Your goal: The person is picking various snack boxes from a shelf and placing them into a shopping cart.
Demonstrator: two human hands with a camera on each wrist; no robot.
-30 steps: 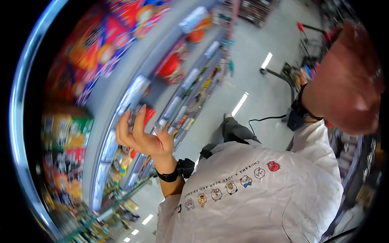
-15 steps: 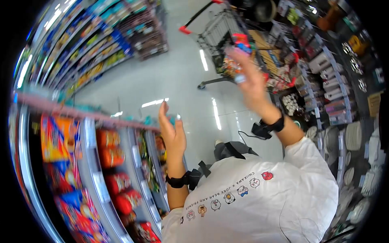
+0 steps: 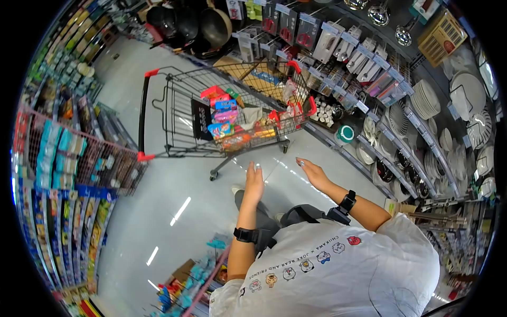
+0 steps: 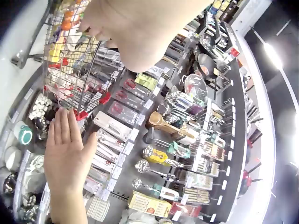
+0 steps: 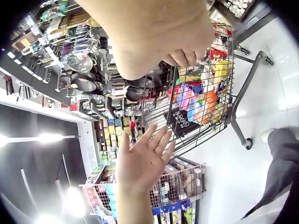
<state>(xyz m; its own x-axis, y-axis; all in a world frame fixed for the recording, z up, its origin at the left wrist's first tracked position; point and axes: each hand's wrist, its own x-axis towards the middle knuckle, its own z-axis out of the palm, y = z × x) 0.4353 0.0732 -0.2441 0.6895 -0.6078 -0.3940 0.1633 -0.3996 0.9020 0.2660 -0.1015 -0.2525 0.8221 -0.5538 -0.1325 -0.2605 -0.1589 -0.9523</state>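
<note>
Both hands are empty and held in the air in front of the body, apart, palms turned toward each other. In the head view my left hand [image 3: 254, 182] has straight fingers, and my right hand [image 3: 315, 174] has relaxed, extended ones. Just beyond them stands a black wire shopping cart [image 3: 141, 113] with red corner caps; neither hand touches it. Inside lie several bright packets [image 3: 226, 115]. The left wrist view shows the right palm [image 4: 67, 154] spread below the near left hand [image 4: 135, 30]. The left palm [image 5: 142, 163] shows likewise in the right wrist view.
Along the right runs a shelf with hanging utensils [image 3: 327, 39] and stacked white plates [image 3: 424, 99]. Dark pans [image 3: 215, 27] hang beyond the cart. A pink wire rack [image 3: 121, 171] with packaged goods stands left, across the shiny floor [image 3: 169, 232].
The view has swung from the snack shelf toward the cart and kitchenware. Both hands have come lower and closer together; the right hand, earlier raised and blurred, is now steady.
</note>
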